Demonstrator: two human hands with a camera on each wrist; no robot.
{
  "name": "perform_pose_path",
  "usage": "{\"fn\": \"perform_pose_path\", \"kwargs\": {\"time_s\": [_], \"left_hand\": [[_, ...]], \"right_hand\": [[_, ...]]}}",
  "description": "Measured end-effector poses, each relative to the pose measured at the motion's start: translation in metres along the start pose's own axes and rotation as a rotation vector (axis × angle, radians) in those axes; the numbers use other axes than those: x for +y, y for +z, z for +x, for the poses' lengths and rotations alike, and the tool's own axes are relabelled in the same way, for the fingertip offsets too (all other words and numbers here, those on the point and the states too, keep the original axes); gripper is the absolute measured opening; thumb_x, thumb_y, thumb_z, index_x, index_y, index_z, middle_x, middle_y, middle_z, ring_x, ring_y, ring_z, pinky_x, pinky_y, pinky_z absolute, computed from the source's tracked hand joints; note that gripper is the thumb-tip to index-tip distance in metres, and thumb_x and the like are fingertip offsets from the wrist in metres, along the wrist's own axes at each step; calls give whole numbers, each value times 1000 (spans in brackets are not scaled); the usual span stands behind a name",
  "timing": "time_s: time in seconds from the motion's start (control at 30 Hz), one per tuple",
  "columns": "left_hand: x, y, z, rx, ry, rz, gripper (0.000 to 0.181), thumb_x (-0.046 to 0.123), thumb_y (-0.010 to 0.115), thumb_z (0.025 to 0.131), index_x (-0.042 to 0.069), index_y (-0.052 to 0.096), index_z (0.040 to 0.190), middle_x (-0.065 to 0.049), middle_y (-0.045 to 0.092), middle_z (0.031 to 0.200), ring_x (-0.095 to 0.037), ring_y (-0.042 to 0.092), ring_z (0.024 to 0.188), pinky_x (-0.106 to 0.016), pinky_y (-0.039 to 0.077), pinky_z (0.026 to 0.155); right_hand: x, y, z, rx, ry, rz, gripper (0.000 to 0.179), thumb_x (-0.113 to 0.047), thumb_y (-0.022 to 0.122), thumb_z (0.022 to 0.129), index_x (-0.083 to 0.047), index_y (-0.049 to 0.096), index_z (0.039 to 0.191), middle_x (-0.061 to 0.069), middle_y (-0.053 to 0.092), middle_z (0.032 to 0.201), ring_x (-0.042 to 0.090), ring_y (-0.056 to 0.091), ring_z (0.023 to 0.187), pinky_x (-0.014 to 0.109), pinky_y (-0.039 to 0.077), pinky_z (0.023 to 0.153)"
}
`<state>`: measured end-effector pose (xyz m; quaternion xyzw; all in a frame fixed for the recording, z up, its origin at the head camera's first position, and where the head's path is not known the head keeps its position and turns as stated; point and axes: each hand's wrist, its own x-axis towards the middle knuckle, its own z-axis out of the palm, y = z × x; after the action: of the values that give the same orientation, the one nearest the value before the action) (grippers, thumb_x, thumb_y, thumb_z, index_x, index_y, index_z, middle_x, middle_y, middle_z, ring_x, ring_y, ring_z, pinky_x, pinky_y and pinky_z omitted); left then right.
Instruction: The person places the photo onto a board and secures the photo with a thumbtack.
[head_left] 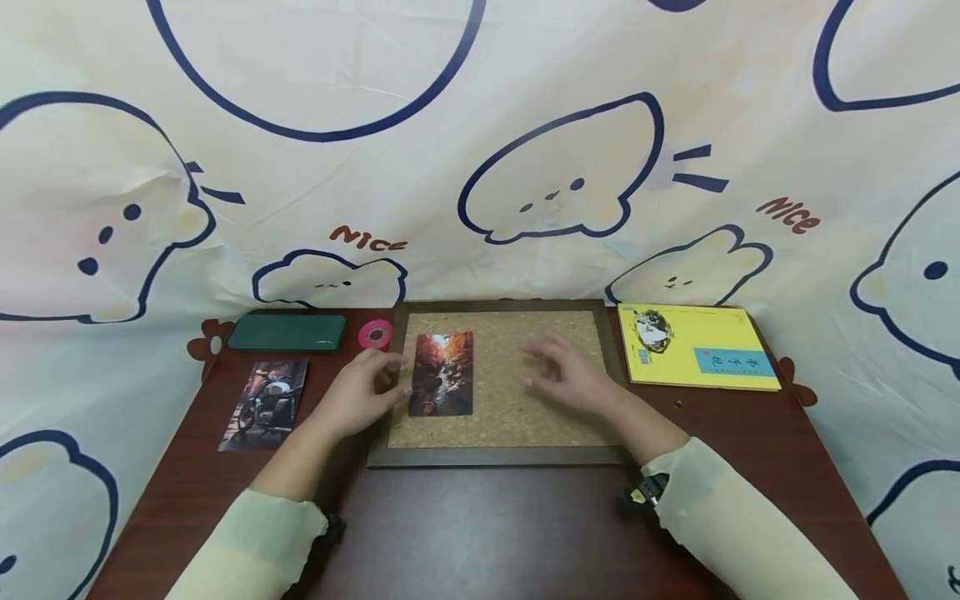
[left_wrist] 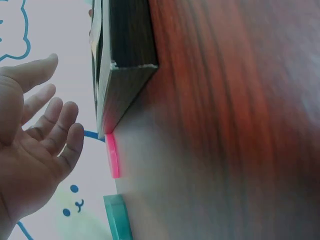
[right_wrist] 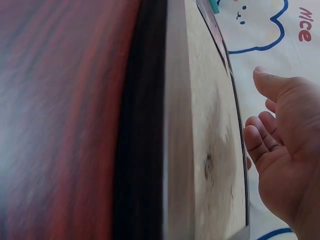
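A framed cork board [head_left: 517,379] lies on the dark red table. On its left part rests a photo print [head_left: 442,375] of a stream among orange autumn trees. My left hand [head_left: 367,392] is over the board's left edge, fingers loosely bent beside the photo and holding nothing. Over the right half of the cork hovers my right hand [head_left: 566,379], thumb and fingers apart with nothing between them. In the left wrist view the left hand [left_wrist: 42,125] shows relaxed fingers near the frame's corner. The right wrist view has the right hand [right_wrist: 285,145] spread above the cork.
A second photo print [head_left: 264,406] showing a motorcycle lies left of the board. Behind it are a green case [head_left: 287,332] and a pink tape roll [head_left: 375,334]. To the right is a yellow book [head_left: 697,346], with a tiny object [head_left: 678,404] in front. A patterned cloth [head_left: 420,183] hangs behind.
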<state>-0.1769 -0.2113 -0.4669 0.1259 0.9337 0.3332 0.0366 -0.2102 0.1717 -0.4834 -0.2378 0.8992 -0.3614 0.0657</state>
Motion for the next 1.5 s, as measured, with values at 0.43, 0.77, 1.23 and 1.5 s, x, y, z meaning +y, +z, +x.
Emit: {"fn": "perform_pose_path", "kwargs": {"time_s": [0.43, 0.77, 1.23, 1.5], "left_hand": [[-12, -13, -16, 24, -35, 9, 43, 27, 79, 94, 11, 67, 132, -6, 62, 120, -26, 61, 109, -52, 53, 95], [-26, -17, -28, 56, -54, 60, 41, 29, 76, 96, 11, 67, 132, -8, 64, 120, -28, 61, 109, -54, 52, 93], [-46, -31, -46, 66, -116, 85, 42, 26, 74, 97, 7, 65, 133, -13, 63, 119, -31, 58, 105, -54, 51, 90], [-61, -41, -55, 139, -156, 85, 43, 25, 73, 98, 3, 64, 133, -19, 63, 119, -37, 60, 107, -58, 51, 90]], "right_hand": [[24, -15, -43, 98, -87, -60, 51, -25, 81, 92, -8, 65, 137, 7, 61, 130, 18, 62, 94, 33, 55, 77], [38, -26, -76, 135, -47, -108, 50, -29, 81, 93, -10, 66, 136, 6, 62, 121, 17, 57, 89, 31, 49, 71], [60, -43, -123, 222, 22, -160, 41, -23, 82, 92, -10, 69, 129, 1, 59, 104, 14, 52, 83, 27, 45, 65], [73, -51, -139, 229, 89, -203, 40, -25, 79, 94, -10, 69, 130, 1, 60, 106, 15, 51, 83, 29, 45, 67]]}}
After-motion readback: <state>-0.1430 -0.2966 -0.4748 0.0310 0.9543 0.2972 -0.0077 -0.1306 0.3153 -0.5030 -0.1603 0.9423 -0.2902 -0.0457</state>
